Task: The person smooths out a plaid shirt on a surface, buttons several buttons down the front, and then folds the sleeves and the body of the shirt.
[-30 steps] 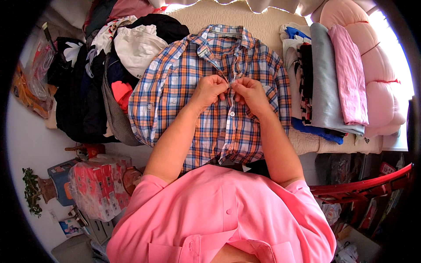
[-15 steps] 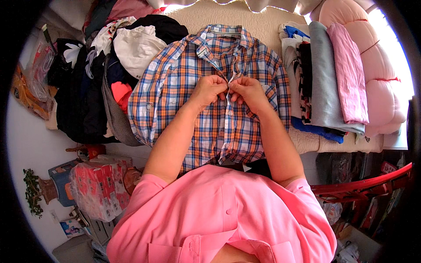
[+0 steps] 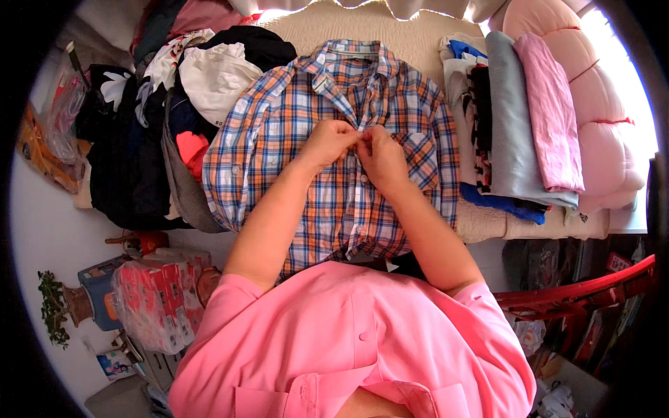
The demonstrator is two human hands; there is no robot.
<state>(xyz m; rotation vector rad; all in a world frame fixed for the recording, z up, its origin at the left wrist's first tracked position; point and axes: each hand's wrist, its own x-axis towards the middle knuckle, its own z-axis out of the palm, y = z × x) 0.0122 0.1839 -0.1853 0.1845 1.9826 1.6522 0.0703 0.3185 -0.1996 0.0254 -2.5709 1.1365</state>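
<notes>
The plaid shirt [image 3: 327,209] lies spread beneath the left hand [image 3: 327,148] and right hand [image 3: 385,159], both pinched on its front placket [image 3: 358,209], whose edges might slip free or pucker if either grip loosens or tugs unevenly.

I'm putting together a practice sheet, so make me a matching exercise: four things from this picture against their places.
1. plaid shirt
2. white garment
3. folded pink garment
4. green plant

A. just right of the folded grey cloth
B. far lower left
C. under the left hand and right hand
D. on dark clothes

Pairs: 1-C, 2-D, 3-A, 4-B
</notes>
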